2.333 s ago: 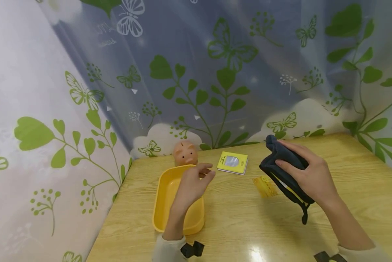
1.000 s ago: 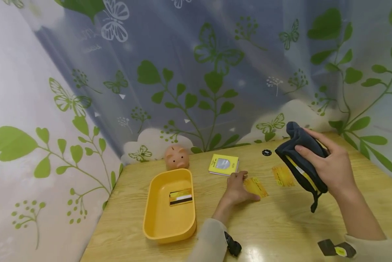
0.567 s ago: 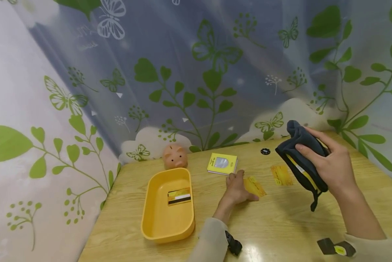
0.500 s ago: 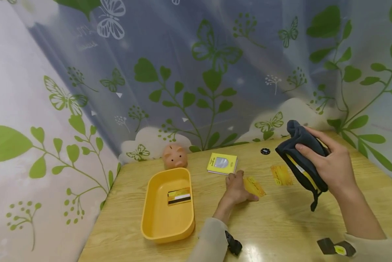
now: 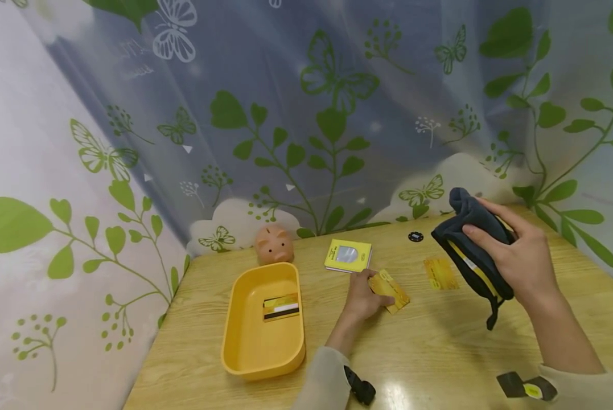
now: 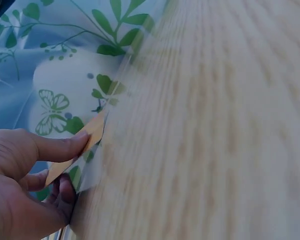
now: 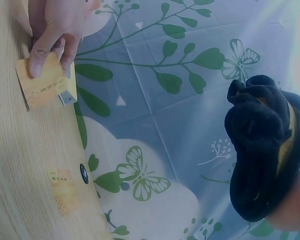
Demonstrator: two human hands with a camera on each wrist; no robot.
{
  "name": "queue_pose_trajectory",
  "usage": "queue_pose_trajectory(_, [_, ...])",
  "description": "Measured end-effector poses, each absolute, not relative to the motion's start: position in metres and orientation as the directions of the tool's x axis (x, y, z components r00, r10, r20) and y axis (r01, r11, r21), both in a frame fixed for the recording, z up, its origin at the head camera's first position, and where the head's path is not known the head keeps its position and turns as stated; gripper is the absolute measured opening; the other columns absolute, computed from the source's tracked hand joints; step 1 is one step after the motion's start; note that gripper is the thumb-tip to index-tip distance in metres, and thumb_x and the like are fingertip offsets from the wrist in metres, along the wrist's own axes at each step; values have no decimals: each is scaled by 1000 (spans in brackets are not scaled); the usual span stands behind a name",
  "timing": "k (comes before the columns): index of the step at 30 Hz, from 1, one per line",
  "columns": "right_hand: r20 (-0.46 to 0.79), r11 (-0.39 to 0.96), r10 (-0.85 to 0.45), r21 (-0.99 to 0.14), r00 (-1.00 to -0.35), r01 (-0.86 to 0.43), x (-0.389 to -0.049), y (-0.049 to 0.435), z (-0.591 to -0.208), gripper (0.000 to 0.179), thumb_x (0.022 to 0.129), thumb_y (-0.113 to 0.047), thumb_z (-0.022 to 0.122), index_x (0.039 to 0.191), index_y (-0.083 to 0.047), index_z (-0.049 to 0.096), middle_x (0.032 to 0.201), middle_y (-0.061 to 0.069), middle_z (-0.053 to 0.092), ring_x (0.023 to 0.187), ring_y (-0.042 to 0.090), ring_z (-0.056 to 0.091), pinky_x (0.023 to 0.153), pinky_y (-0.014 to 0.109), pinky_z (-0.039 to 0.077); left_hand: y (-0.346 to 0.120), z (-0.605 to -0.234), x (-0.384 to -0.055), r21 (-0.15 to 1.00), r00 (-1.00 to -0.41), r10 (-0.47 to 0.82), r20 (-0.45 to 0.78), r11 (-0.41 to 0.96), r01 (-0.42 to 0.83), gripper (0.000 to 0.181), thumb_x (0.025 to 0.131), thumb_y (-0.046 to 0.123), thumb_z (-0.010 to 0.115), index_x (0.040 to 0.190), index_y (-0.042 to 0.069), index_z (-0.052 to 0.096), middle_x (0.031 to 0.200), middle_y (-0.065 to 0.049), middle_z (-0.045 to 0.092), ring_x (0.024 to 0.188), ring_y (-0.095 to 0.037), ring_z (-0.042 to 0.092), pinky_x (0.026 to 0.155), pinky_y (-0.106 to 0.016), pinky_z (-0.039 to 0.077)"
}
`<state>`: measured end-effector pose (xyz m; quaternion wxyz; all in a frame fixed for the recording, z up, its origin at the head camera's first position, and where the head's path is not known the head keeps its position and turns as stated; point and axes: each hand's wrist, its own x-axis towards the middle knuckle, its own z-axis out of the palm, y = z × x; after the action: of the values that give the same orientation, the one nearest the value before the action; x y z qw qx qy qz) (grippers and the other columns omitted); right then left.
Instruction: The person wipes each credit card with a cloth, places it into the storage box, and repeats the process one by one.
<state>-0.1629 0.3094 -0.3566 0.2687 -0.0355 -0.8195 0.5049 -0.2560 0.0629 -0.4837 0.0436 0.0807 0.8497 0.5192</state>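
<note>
The surface (image 5: 429, 353) bore a piggy bank (image 5: 274, 246) at ten o'clock and a yellow booklet (image 5: 347, 255) at eleven. A black chip (image 5: 416, 236) lay at one.

Soft light, white glare on the near tabletop (image 5: 429, 356), faint shadow beneath the pouch (image 5: 482, 259), bluish hazy wrist views

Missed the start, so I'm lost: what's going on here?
Someone's left hand pinches a yellow card while their right hand holds a dark pouch above the table. A second card lies flat, near a black chip. A third card is in the yellow tray, with a piggy bank behind the tray.
</note>
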Motion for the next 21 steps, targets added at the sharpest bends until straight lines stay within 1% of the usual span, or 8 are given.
queue_pose_trajectory(1, [407, 488, 330, -846, -852, -215, -163, 309, -357, 58, 96, -37, 76, 151, -35, 56, 159, 8, 49, 107, 4, 49, 43, 33, 31, 61, -483, -256, 899, -985, 174, -2, 432, 75, 55, 73, -4, 92, 121, 1, 64, 113, -8, 58, 98, -17, 61, 90, -33, 55])
queue_pose_trajectory(3, [403, 490, 331, -846, -853, -209, -163, 309, -357, 59, 96, -37, 76, 151, -35, 56, 159, 9, 49, 115, 7, 50, 47, 29, 33, 59, -480, -255, 909, -986, 168, -16, 414, 56, 50, 78, -4, 88, 122, 2, 65, 107, -6, 65, 94, -14, 64, 82, -30, 57])
queue_pose_trajectory(8, [396, 491, 322, -847, -860, -207, -164, 308, -356, 59, 97, -37, 76, 152, -35, 55, 160, 8, 47, 141, 29, 45, 60, 14, 39, 55, -477, -253, 933, -983, 186, -11, 356, 57, 43, 88, 0, 81, 128, 6, 69, 93, -2, 70, 79, -10, 66, 65, -24, 57])
queue_pose_trajectory(9, [397, 489, 316, -846, -862, -210, -164, 308, -356, 59, 97, -37, 75, 152, -34, 55, 161, 8, 46, 143, 33, 43, 66, 10, 40, 55, -476, -252, 941, -982, 187, -15, 335, 49, 42, 89, 1, 80, 129, 7, 69, 92, -2, 70, 77, -10, 66, 63, -24, 56])
queue_pose_trajectory(11, [397, 486, 304, -846, -866, -217, -165, 307, -356, 59, 97, -36, 75, 153, -34, 54, 161, 7, 45, 145, 38, 41, 70, 9, 41, 54, -473, -250, 955, -982, 189, -32, 295, 26, 40, 92, 4, 78, 131, 9, 70, 90, -1, 71, 72, -11, 66, 60, -25, 57])
queue_pose_trajectory(14, [393, 486, 289, -846, -873, -219, -165, 307, -357, 60, 97, -37, 75, 153, -35, 53, 162, 5, 45, 148, 40, 37, 83, 6, 38, 52, -468, -246, 977, -980, 193, -57, 213, -15, 36, 95, 7, 75, 131, 8, 70, 86, -3, 72, 67, -14, 68, 61, -29, 60])
queue_pose_trajectory(19, [390, 488, 287, -845, -875, -216, -164, 306, -359, 61, 97, -36, 75, 154, -34, 52, 162, 6, 44, 148, 41, 37, 83, 5, 39, 49, -452, -239, 998, -978, 204, -41, 53, -31, 30, 99, 9, 70, 128, 0, 70, 90, -9, 76, 69, -22, 74, 70, -42, 64])
queue_pose_trajectory(21, [393, 490, 288, -844, -873, -219, -164, 306, -359, 61, 97, -35, 75, 154, -33, 53, 162, 7, 45, 146, 42, 39, 78, 3, 41, 47, -443, -236, 1000, -979, 204, -24, -9, -26, 29, 100, 8, 69, 126, -3, 70, 92, -12, 78, 70, -25, 75, 72, -46, 64])
